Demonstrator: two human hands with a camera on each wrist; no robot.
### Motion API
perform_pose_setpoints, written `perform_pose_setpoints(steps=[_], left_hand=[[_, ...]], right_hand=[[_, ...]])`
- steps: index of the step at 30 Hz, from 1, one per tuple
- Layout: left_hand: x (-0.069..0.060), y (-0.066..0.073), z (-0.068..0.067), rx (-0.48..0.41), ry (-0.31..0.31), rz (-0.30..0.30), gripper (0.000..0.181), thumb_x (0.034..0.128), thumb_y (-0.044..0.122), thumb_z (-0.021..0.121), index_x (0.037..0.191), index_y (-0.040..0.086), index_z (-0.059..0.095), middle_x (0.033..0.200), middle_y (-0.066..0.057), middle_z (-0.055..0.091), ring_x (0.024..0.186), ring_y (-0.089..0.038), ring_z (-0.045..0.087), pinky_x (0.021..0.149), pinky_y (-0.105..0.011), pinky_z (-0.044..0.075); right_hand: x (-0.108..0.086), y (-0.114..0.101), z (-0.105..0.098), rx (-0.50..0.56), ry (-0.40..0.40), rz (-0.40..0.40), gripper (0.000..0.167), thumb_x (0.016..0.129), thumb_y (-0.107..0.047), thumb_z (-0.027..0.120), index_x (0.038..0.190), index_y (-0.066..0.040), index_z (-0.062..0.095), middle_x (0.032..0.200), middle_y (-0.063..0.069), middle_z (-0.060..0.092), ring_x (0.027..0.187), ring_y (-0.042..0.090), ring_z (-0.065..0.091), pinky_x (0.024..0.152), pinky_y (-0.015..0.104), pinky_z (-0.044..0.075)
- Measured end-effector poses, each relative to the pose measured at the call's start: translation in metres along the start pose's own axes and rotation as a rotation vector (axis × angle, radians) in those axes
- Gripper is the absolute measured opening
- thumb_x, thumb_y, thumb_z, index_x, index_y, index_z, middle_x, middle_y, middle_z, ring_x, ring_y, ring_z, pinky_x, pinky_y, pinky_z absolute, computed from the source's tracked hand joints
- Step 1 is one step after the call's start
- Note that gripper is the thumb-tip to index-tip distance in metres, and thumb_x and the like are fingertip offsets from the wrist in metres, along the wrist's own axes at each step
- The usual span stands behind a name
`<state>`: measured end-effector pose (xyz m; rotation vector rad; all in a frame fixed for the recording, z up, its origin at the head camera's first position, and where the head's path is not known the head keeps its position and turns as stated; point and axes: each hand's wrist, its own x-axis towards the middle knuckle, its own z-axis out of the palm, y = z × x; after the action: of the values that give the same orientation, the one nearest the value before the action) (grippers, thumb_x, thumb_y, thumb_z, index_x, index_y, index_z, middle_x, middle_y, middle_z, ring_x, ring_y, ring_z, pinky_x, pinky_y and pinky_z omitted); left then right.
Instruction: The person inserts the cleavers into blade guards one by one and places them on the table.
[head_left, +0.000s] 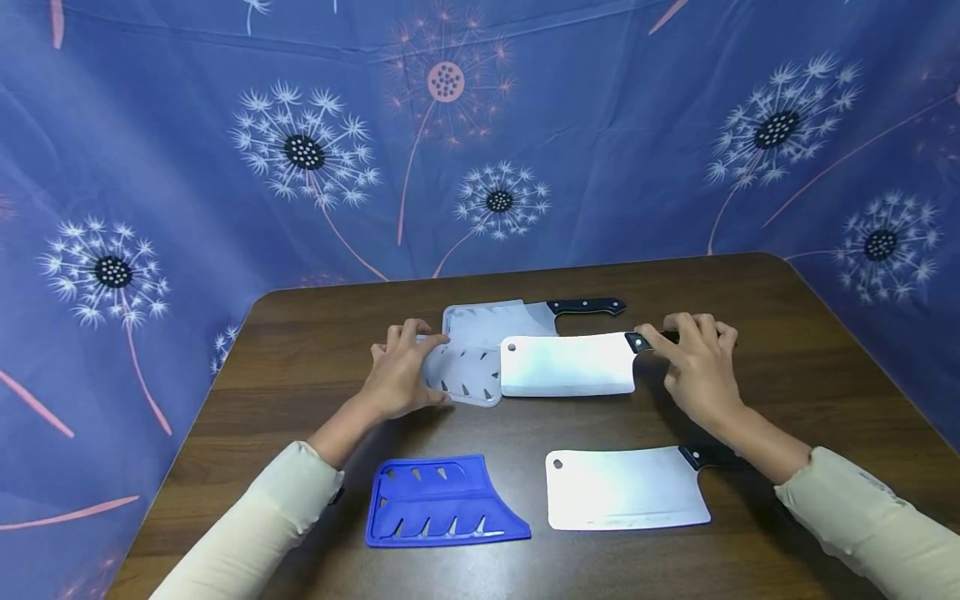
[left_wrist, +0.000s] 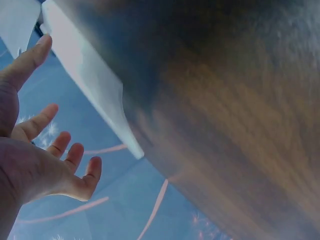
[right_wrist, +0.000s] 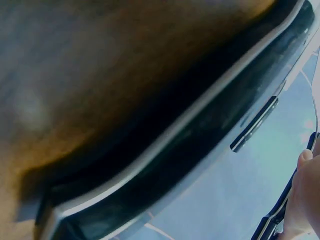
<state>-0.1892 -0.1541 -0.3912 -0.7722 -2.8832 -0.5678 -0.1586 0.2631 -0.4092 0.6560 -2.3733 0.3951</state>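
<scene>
OK, left to right. Left hand [head_left: 401,375] grips the near translucent sheath [head_left: 465,371], thumb at its near edge, fingertips at its far edge; rows of slots visible. Blue sheath [head_left: 442,504] lies flat on the wooden table [head_left: 300,358], closer to the wearer, long axis left-right, pointed corner to the right. Rear translucent sheath [head_left: 480,323], just beyond the gripped one, contains most of the rear cleaver's [head_left: 542,317] blade; its black handle points right. Held cleaver [head_left: 567,365]: mid-table, long axis left-right, holed end pointing left, cutting edge toward the wearer. Blade end meets the gripped sheath's right end; can't tell if any is inside. Front cleaver [head_left: 628,490] lies right of the blue sheath, same heading. Right hand [head_left: 701,367] is wrapped around the held cleaver's handle.
</scene>
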Motion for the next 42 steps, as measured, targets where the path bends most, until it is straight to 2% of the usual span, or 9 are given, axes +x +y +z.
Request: perform_pose_setpoints(steps=[6,11,15,18,24,28,32,36,42], left_hand=[[0.006,0.006,0.012,0.058,-0.115,-0.016,0.094,0.0559,0.045,0.091,0.136,0.013,0.054,0.138,-0.017,0.039,0.120,-0.036,0.035,0.078,-0.054,0.031],[0.014,0.005,0.017,0.104,-0.223,-0.020,0.107,0.0538,0.047,0.091,0.144,0.013,0.044,0.147,-0.017,0.033,0.131,-0.035,0.030,0.093,-0.064,0.025],[0.020,0.003,0.016,0.119,-0.300,-0.011,0.111,0.0546,0.048,0.090,0.147,0.012,0.040,0.149,-0.016,0.033,0.136,-0.033,0.028,0.099,-0.065,0.021],[0.024,0.002,0.015,0.132,-0.317,0.010,0.110,0.0561,0.049,0.089,0.147,0.012,0.039,0.146,-0.015,0.036,0.135,-0.032,0.031,0.102,-0.063,0.021],[0.028,-0.002,0.013,0.148,-0.308,0.048,0.106,0.0568,0.052,0.088,0.145,0.012,0.043,0.138,-0.010,0.043,0.127,-0.028,0.040,0.104,-0.060,0.019],[0.027,-0.006,0.014,0.171,-0.289,0.093,0.105,0.0567,0.058,0.086,0.143,0.012,0.047,0.132,-0.009,0.046,0.122,-0.025,0.042,0.102,-0.059,0.020],[0.023,-0.009,0.013,0.147,-0.305,0.138,0.104,0.0547,0.058,0.086,0.142,0.016,0.048,0.130,-0.009,0.045,0.118,-0.026,0.041,0.098,-0.059,0.022],[0.018,-0.006,0.007,0.096,-0.390,0.142,0.104,0.0532,0.050,0.090,0.144,0.025,0.046,0.139,-0.010,0.038,0.122,-0.029,0.035,0.094,-0.059,0.022],[0.008,0.001,-0.006,0.023,-0.564,0.083,0.104,0.0605,0.026,0.092,0.149,0.030,0.036,0.155,-0.011,0.017,0.139,-0.035,0.014,0.101,-0.064,0.013]], right_hand=[[-0.003,0.004,-0.001,0.023,0.007,0.046,0.082,0.059,0.032,0.050,0.128,-0.011,0.062,0.109,0.023,0.049,0.095,0.042,0.038,0.085,0.068,0.021],[-0.005,0.004,-0.002,0.029,0.000,0.054,0.085,0.058,0.032,0.052,0.129,-0.013,0.061,0.108,0.022,0.049,0.095,0.041,0.038,0.084,0.066,0.022],[-0.007,0.003,-0.003,0.039,0.001,0.052,0.089,0.056,0.033,0.054,0.131,-0.015,0.060,0.109,0.022,0.048,0.095,0.041,0.038,0.084,0.066,0.022],[-0.006,0.004,-0.004,0.044,0.010,0.053,0.091,0.055,0.033,0.054,0.132,-0.015,0.060,0.109,0.023,0.049,0.094,0.041,0.038,0.084,0.066,0.022],[-0.006,0.004,-0.006,0.046,0.010,0.062,0.093,0.055,0.034,0.055,0.133,-0.017,0.059,0.109,0.022,0.049,0.093,0.039,0.038,0.084,0.064,0.022],[-0.007,0.005,-0.006,0.044,0.013,0.060,0.090,0.056,0.033,0.054,0.132,-0.015,0.060,0.109,0.022,0.048,0.093,0.039,0.037,0.083,0.063,0.022],[-0.009,0.006,-0.005,0.041,0.016,0.053,0.090,0.057,0.033,0.053,0.132,-0.015,0.059,0.108,0.022,0.048,0.093,0.039,0.037,0.082,0.062,0.023],[-0.010,0.007,-0.004,0.036,0.013,0.052,0.091,0.057,0.033,0.054,0.134,-0.016,0.058,0.108,0.022,0.048,0.093,0.038,0.037,0.081,0.061,0.023],[-0.011,0.008,-0.004,0.037,0.008,0.058,0.090,0.057,0.032,0.054,0.133,-0.015,0.059,0.108,0.022,0.048,0.093,0.038,0.037,0.081,0.060,0.023]])
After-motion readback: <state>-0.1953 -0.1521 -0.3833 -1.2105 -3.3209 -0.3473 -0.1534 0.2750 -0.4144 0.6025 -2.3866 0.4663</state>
